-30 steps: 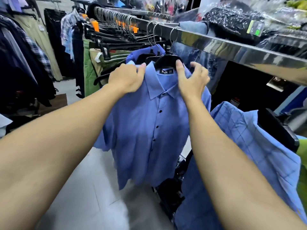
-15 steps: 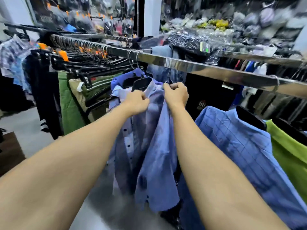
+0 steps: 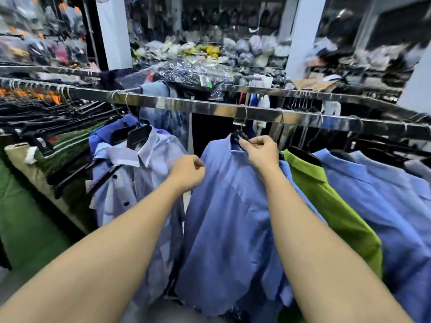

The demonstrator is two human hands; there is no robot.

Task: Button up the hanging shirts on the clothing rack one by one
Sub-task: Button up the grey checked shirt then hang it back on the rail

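Our right hand [image 3: 262,153] pinches the black hanger [image 3: 240,136] at the collar of the blue cotton shirt [image 3: 228,220], which hangs mid-rail on the chrome rack bar [image 3: 186,104]; our left hand [image 3: 187,171] grips its shoulder fabric.

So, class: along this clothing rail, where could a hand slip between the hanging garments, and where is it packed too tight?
One open gap: between the pale shirt and the blue shirt gripped by both the left hand and right hand. Right of it, the green shirt and further blue shirts overlap. Far left, the hangers bunch tightly.

Five blue shirts [image 3: 224,206] and one green shirt [image 3: 326,201] hang on one rail [image 3: 186,104].
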